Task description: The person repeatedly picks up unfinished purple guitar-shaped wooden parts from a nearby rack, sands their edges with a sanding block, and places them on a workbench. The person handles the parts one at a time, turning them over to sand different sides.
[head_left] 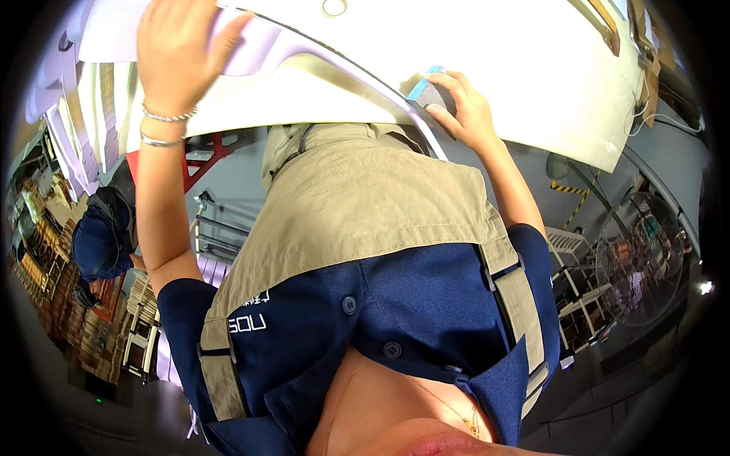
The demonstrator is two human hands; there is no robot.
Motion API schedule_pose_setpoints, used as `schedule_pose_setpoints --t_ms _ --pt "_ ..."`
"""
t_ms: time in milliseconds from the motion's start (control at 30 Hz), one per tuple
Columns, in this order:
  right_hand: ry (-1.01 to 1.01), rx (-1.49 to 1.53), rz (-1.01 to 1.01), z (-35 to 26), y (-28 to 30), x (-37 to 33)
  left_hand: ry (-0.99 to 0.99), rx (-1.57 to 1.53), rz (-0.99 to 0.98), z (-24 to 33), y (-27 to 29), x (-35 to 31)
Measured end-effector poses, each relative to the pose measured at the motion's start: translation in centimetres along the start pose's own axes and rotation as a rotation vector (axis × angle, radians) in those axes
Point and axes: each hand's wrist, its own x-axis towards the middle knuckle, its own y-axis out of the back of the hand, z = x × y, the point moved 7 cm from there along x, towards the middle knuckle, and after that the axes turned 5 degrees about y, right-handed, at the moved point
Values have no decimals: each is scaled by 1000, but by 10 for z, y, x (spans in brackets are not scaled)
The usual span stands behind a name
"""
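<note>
Lavender piece: a long, smooth, pale lavender part, broad at the left and narrowing toward the near right in a curve, with a dark line along its far edge.
Its place: on the white surface, its narrow end reaching past the near edge.
Block: small and grey with a bright blue layer, tilted at the piece's narrow end; whether they touch is hard to tell.
Right hand: fingers of the right hand closed around the block.
Left hand: the left hand is over the broad part, fingers blurred, thumb spread wide; I cannot tell whether they grip anything.
Far side: a yellowish ring, its middle open, on the surface.
Shelving: at the left, shelving with stacked tan and brown items, too small to identify.
</note>
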Motion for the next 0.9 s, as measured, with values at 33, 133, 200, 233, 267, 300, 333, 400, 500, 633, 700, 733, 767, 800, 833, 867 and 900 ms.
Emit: schedule_pose_setpoints --t_ms 33,133,200,233,267,300,333,400,500,633,700,733,767,800,833,867,900 --pt "26 -12 7 -1 0 1 4 -64 -16 -10 3 0" --pt "88 -93 39 -6 2 3 -28 -64 -50 -18 -9 -6" --pt "104 -125 47 -9 2 5 -25 -100 13 -16 -9 -5" --pt "101 -128 43 -10 1 8 -22 -117 44 -15 -8 -5" --pt "96 -131 39 -11 -1 11 -15 -125 49 -15 -9 -4" --pt "80 -133 28 -14 -2 17 -7 -132 55 -15 -9 -2" --pt "65 -136 16 -18 -2 25 2 -139 60 -15 -9 -1" --pt "57 -125 17 -21 -6 33 22 -148 47 -20 -9 -5" --pt "67 -108 17 -25 -7 42 54 -175 100 -18 -8 -7" --pt "149 -99 85 -58 -20 112 59 -190 95 -18 -8 -3" --pt "174 -118 113 -79 -26 146 65 -187 62 -21 -8 -3" --pt "176 -131 115 -81 -24 146 68 -203 89 -23 -7 -4" --pt "186 -145 114 -83 -20 143 76 -216 118 -23 -5 -4" --pt "195 -159 114 -85 -18 142 84 -228 147 -24 -4 -4" --pt "195 -151 118 -87 -19 144 89 -228 151 -25 -3 -5" --pt "184 -152 126 -86 -19 144 85 -239 161 -24 -4 -4" --pt "174 -153 134 -85 -19 145 82 -251 169 -23 -5 -3"
